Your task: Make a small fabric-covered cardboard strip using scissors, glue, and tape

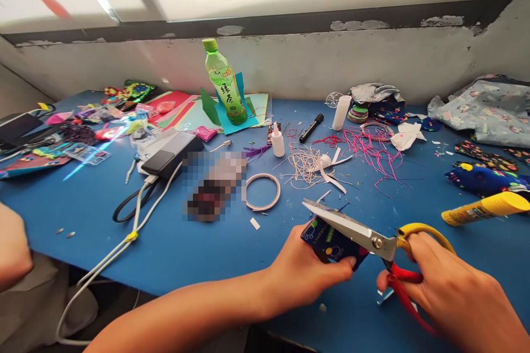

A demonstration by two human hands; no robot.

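Observation:
My left hand (306, 270) grips a piece of dark blue printed fabric (331, 245), thumb on top and fingers beneath. My right hand (447, 281) is wrapped round the handles of a pair of scissors (368, 237), one handle yellow and the other red. The blades point left and lie along the upper edge of the fabric; how far they are parted is hard to see. A yellow glue stick (484, 208) lies to the right, beyond my right hand. A pale ring (264, 192) rests on the table ahead of my left hand.
On the blue table (165, 259) stand a green tea bottle (227, 88) and a small white squeeze bottle (277, 140). White cord (308, 165), pink cord (372, 146) and a black marker (311, 128) lie ahead. A power bank (173, 153) trails a white cable. At left is another person's arm (12, 248).

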